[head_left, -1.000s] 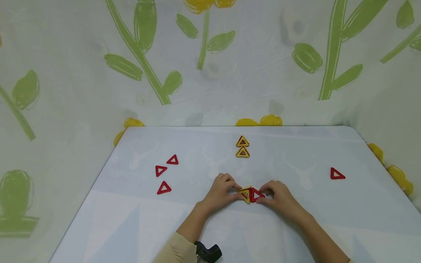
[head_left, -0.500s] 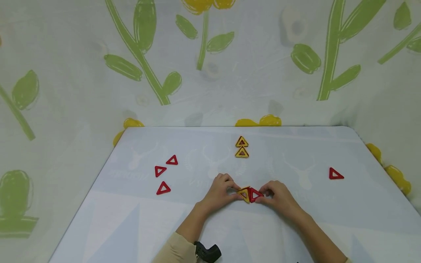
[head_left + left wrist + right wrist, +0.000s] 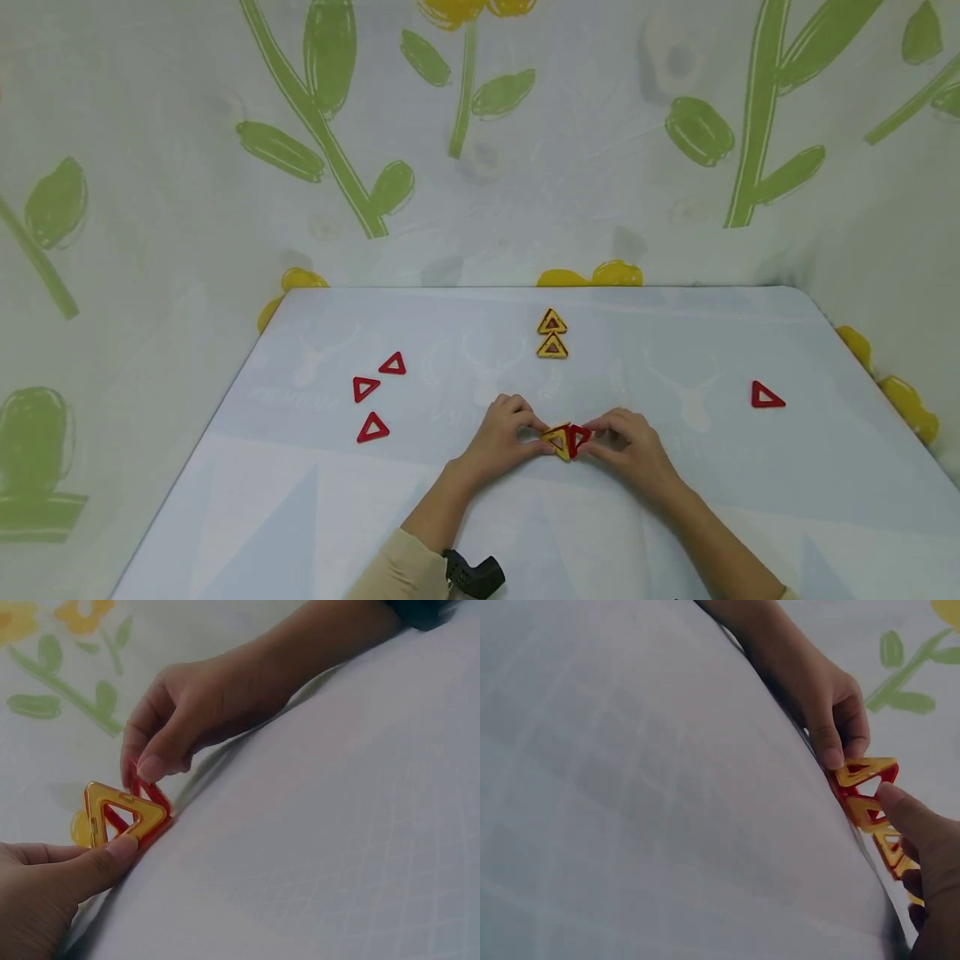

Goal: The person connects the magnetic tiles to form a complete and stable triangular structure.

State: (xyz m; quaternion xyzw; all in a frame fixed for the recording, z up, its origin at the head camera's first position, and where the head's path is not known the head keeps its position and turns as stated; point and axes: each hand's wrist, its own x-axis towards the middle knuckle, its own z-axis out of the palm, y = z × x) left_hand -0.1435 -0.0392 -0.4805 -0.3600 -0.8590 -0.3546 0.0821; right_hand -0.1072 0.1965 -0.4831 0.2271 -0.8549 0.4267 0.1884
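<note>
My left hand (image 3: 504, 435) pinches a yellow triangular magnetic tile (image 3: 154, 813) between thumb and fingers, near the middle of the table. Facing it, my right hand (image 3: 634, 452) holds a red triangular magnetic tile (image 3: 573, 443) by its outer corner. The two tiles meet edge to edge, the red one tilted up against its neighbour. More red shows behind the yellow tile in the left wrist view, partly covered by it. Thumbs of both hands lie on the near side of the pieces; several fingertips are hidden behind them.
Two yellow triangular tiles (image 3: 552, 354) lie point to base farther back on the table (image 3: 465, 517). Three red triangular tiles (image 3: 372, 438) are scattered at the left, and another red tile (image 3: 767, 405) lies far right. Behind the table's back edge hangs a flower-patterned cloth (image 3: 570, 192).
My right hand has shifted slightly left and its red tile has tipped up, looking narrower than before. The left hand keeps its place with the yellow tile.
</note>
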